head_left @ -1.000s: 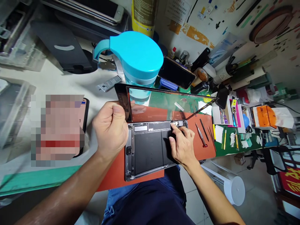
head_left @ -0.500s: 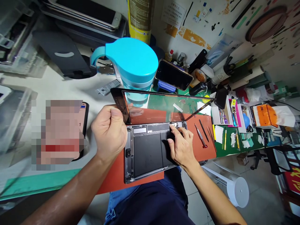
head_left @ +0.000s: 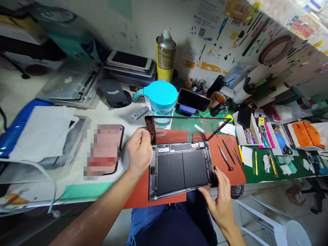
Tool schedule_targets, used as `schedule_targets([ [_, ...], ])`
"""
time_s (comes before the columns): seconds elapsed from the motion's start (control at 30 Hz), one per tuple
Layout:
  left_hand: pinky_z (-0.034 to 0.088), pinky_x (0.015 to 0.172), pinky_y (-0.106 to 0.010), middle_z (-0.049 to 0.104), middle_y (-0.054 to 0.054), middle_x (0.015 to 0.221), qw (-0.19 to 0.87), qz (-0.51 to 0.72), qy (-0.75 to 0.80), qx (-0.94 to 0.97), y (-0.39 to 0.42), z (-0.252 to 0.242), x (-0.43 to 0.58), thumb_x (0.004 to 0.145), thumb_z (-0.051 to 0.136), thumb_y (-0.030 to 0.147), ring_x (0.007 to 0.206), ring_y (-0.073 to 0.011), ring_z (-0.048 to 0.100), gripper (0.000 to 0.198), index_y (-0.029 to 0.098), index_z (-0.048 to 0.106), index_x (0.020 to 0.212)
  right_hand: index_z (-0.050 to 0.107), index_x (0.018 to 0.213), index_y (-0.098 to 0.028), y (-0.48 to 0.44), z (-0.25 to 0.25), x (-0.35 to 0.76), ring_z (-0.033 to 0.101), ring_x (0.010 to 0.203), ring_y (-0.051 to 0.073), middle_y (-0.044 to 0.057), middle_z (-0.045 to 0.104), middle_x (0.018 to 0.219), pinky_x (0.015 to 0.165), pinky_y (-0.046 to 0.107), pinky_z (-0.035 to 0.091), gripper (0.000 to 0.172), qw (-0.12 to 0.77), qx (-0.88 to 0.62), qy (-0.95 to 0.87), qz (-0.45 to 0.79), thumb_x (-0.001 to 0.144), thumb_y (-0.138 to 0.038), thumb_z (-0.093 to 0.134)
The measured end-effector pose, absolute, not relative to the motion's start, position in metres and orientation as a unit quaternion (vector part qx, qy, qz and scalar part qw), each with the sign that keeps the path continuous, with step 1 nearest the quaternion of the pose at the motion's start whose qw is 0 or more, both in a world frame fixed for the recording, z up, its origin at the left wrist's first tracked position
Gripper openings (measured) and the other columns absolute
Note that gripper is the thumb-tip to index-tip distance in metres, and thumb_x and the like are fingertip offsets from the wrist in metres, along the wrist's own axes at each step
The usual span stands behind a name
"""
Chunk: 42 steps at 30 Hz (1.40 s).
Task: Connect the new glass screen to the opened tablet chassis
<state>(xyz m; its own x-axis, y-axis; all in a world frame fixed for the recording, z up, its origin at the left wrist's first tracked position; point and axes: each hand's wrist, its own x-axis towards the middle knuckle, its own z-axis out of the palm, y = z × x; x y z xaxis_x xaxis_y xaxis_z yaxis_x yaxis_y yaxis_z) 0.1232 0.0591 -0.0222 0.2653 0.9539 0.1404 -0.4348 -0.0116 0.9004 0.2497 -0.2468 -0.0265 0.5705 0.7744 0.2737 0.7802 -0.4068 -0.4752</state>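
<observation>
A tablet body (head_left: 170,174) lies open on the orange mat, its black battery cells and metal frame exposed. Its clear, black-bordered glass panel (head_left: 179,131) is tilted up along the far edge. My left hand (head_left: 139,150) is closed around the left end of that panel, thumb on top. My right hand (head_left: 221,198) is at the tablet's near right corner, thumb and fingers spread apart. Its thumb tip is by the near edge and its fingertips are by the right edge; whether they touch is unclear. A red-tipped screwdriver (head_left: 224,157) and dark tweezers (head_left: 237,156) lie to the right.
Behind the panel stands a jug with a blue lid (head_left: 162,93), beside a propped phone (head_left: 194,99). Another phone (head_left: 120,147) lies at left, partly blurred. Tool boxes (head_left: 248,130) stand at right. A white stool (head_left: 294,232) is below the bench.
My right hand has drawn back from the tablet's far right connector area to its near right corner, and its fingers have spread. My left hand keeps holding the panel. The view has shifted and widened.
</observation>
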Motion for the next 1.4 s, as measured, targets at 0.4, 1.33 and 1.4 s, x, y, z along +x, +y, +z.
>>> schedule_targets([
  [0.4,0.062,0.086,-0.037,0.074,-0.002,0.093,0.638,0.523,0.287,0.488,0.057,-0.028,0.116,0.101,0.065,0.055,0.09,-0.0201,0.073,0.031,0.026,0.065,0.091,0.048,0.159,-0.026,-0.246,-0.039,0.259,0.062,0.124,0.037,0.017,0.061,0.133,0.099,0.06,0.059,0.077,0.341,-0.819,-0.461,-0.001,0.093,-0.053,0.079],
  [1.33,0.063,0.09,-0.039,0.075,-0.001,0.087,0.635,0.549,0.296,0.456,0.082,-0.019,0.111,0.093,0.074,0.061,0.088,-0.0194,0.075,0.041,0.024,0.06,0.087,0.047,0.16,-0.025,-0.213,-0.037,0.262,0.061,0.121,0.036,0.018,0.066,0.131,0.097,0.059,0.061,0.076,0.361,-0.782,-0.508,-0.018,0.095,-0.047,0.079],
  [1.4,0.063,0.092,-0.04,0.075,-0.001,0.088,0.634,0.551,0.297,0.454,0.082,-0.018,0.111,0.093,0.074,0.061,0.089,-0.0193,0.075,0.04,0.023,0.06,0.088,0.047,0.16,-0.024,-0.213,-0.038,0.263,0.061,0.121,0.036,0.018,0.066,0.132,0.098,0.059,0.06,0.076,0.361,-0.78,-0.511,-0.018,0.095,-0.046,0.079],
])
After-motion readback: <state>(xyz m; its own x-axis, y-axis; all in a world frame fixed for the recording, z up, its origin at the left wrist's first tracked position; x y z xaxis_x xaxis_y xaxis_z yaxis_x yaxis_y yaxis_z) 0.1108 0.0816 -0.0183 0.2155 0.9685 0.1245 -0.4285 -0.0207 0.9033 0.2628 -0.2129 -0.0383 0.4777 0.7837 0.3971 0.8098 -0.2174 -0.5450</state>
